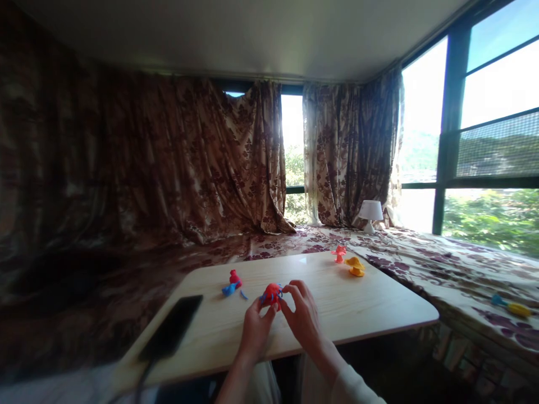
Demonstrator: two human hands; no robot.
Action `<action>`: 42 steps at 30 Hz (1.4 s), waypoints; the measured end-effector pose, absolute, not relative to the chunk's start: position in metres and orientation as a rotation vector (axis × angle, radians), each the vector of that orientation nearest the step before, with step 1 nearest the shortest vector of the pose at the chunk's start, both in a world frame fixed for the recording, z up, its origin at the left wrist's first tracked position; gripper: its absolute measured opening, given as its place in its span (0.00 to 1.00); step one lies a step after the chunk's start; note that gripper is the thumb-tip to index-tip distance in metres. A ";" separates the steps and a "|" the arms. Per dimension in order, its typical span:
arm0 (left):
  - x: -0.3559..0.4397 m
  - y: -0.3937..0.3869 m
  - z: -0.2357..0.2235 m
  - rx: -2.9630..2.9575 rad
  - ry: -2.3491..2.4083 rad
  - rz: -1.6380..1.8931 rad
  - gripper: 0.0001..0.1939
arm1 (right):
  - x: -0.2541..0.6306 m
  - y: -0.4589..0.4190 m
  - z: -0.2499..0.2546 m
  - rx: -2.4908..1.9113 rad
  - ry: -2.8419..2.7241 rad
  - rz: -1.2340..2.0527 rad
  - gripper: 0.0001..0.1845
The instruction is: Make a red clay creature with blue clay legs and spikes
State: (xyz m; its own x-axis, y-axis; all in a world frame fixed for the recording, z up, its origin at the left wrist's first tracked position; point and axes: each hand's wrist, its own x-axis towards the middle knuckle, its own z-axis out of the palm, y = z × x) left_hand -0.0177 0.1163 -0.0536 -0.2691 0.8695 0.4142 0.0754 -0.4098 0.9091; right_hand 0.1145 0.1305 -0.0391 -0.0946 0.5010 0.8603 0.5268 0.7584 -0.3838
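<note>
A round red clay figure (273,292) with thin blue strands on it is held just above the table, near the middle of its front half. My left hand (256,325) is closed on its lower left side with thumb and fingers. From the right, my right hand (304,314) has its thumb and index finger at the figure's side, where blue strands show; exactly what the fingertips pinch is too small to make out. A small blue clay strip (243,294) lies left of the figure. Beyond it are a lump of blue clay (229,289) and a crimson clay piece (235,278).
The wooden table (345,314) has a black phone-like slab (173,326) with a cable at its left. Coral (338,254) and yellow clay pieces (356,267) stand at the far right. A blue and yellow item (517,309) and a white lamp (371,213) rest on floral cloth.
</note>
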 end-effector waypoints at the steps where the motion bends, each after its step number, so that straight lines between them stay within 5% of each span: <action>1: -0.017 0.116 -0.054 1.386 1.198 1.736 0.14 | 0.115 0.131 -0.039 -0.815 -1.736 -0.028 0.09; 42: -0.014 0.113 -0.051 1.273 1.231 1.863 0.13 | 0.118 0.119 -0.016 -0.763 -1.814 0.039 0.12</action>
State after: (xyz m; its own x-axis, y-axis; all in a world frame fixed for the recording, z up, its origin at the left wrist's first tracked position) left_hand -0.0136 0.1135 -0.0511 -0.3893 0.8288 0.4020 0.0448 -0.4189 0.9069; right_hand 0.1182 0.1191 -0.0160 -0.1790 0.5142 0.8388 0.4773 0.7909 -0.3830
